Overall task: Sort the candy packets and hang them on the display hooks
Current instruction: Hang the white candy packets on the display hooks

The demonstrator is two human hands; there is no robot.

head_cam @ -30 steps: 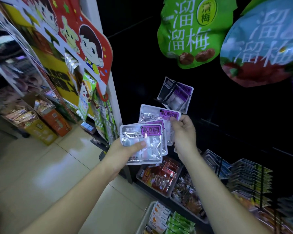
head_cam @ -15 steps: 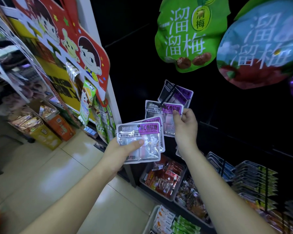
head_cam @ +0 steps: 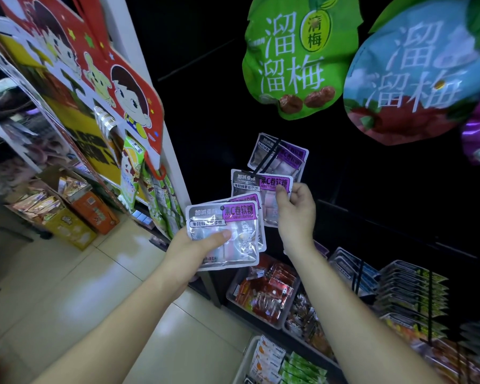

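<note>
Head view, from the left of the frame: a red cardboard sign with cartoon children (head_cam: 117,79) hangs at upper left. Below it, orange and yellow cartons of wrapped snacks (head_cam: 89,212) sit on the pale tiled floor (head_cam: 67,286).

Near the centre, the left hand (head_cam: 189,253) grips a small stack of silver candy packets with purple labels (head_cam: 244,231), thumb across the front and fingers behind.

Just above and to the right, the right hand (head_cam: 295,214) pinches the purple-label corner of one more silver packet (head_cam: 247,181). Its top edge meets a thin black display hook (head_cam: 266,159); whether it is threaded on, I cannot tell.

More matching purple-labelled packets (head_cam: 288,156) hang on that hook against the dark panel.

At upper right are a green plum-shaped sign (head_cam: 297,56) and a blue one (head_cam: 421,73). At lower right, grey trays of red snacks (head_cam: 263,292) and rows of hung packets (head_cam: 410,289) fill the rack.
</note>
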